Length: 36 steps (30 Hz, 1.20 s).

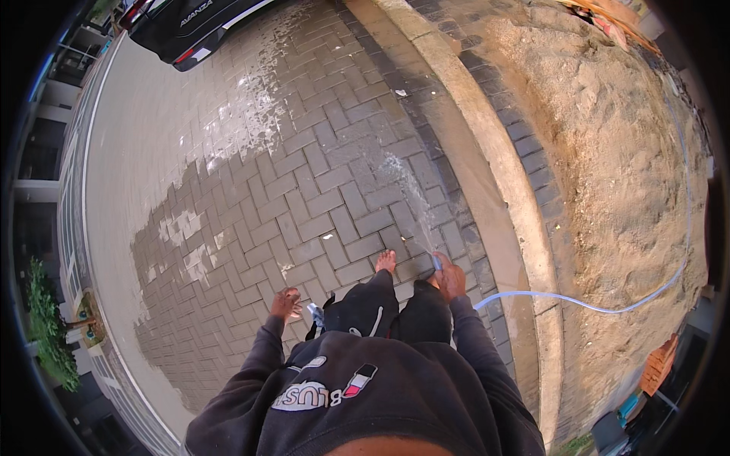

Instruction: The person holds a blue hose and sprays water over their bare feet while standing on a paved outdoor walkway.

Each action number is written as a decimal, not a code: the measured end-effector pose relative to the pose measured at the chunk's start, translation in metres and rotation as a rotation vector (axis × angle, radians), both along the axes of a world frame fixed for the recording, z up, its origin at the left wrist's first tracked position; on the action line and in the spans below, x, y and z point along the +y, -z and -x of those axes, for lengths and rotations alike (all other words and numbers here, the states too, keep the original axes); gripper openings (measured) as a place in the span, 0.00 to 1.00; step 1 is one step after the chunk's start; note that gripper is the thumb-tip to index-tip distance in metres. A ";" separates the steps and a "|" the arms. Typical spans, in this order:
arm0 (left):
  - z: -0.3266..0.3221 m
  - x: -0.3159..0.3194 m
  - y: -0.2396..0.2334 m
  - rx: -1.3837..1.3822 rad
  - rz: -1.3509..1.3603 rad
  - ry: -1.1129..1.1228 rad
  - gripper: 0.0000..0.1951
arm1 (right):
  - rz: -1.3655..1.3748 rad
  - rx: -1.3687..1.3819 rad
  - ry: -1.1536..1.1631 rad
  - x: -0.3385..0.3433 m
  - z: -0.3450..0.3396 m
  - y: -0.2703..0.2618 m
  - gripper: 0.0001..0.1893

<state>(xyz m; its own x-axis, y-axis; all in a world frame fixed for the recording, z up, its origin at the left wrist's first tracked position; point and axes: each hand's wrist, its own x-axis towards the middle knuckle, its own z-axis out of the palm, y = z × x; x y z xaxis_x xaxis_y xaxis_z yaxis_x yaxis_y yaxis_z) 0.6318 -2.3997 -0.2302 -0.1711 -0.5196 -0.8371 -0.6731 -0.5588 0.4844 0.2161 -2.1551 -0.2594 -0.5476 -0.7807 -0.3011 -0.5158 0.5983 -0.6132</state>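
Note:
My right hand grips the end of a light-blue hose in front of my right leg. From its mouth a fan of water sprays forward onto grey herringbone paving blocks. Behind that hand the hose runs out to the right, over the kerb and across a sand heap. Off to my left side hangs my left hand, its fingers loosely apart and holding nothing. A bare foot shows on the wet blocks between the two hands.
A pale concrete kerb with a muddy gutter runs along the right. Beyond it rises a sand heap. The rear of a black car stands at the upper left. Orange bricks lie at the lower right.

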 end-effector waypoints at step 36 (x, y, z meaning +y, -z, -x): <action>-0.003 -0.014 -0.042 -0.002 0.060 0.307 0.20 | 0.007 0.102 0.046 0.003 -0.066 0.069 0.25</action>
